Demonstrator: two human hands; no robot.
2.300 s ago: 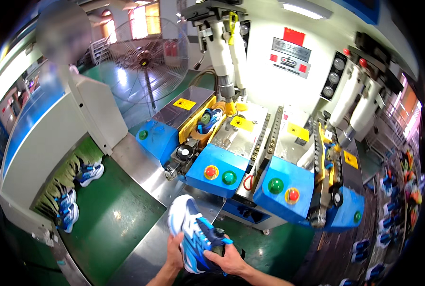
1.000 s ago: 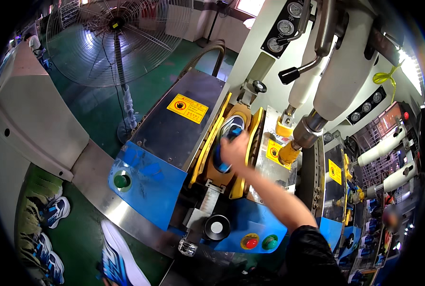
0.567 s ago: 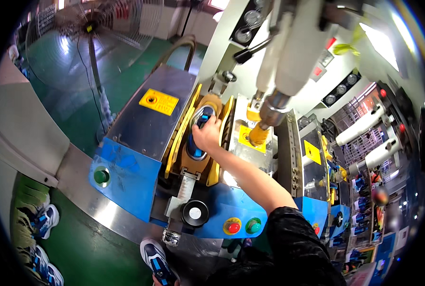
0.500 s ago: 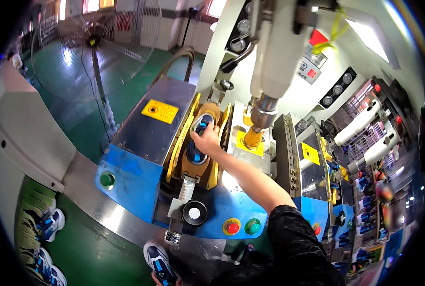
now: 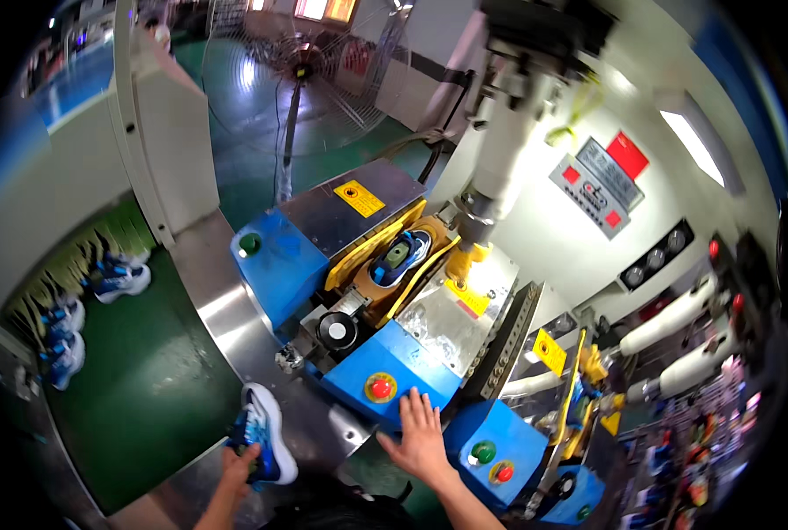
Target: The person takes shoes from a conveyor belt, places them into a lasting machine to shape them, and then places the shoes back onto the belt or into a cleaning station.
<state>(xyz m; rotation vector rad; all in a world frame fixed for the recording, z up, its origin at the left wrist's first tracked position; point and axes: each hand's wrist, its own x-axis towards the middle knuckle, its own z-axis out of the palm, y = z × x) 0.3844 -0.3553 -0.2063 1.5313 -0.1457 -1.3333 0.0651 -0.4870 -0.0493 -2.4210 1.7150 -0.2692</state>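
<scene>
My left hand (image 5: 237, 466) is closed on a blue sneaker (image 5: 275, 442) with a white sole, held sole to the right above the machine's front ledge. My right hand (image 5: 422, 443), fingers spread, rests at the front edge of the blue control panel (image 5: 403, 358), just right of a red push button (image 5: 380, 388). The green button beside that red one is hidden behind the hand. A dark blue shoe (image 5: 403, 253) sits in the pressing machine between two yellow side pads (image 5: 419, 281). Above and to the right of it hangs a press arm (image 5: 477, 208) with a yellow tip.
On the left, several blue-and-white sneakers (image 5: 118, 278) stand along a green bristled conveyor opening (image 5: 111, 234). A black round knob (image 5: 337, 330) juts from the machine's front. A second press station (image 5: 500, 450) stands at right, and a large fan (image 5: 302, 71) behind.
My right hand has let go of the shoe in the machine and moved down to the blue panel. My left hand has come further into view with the sneaker. The view has turned.
</scene>
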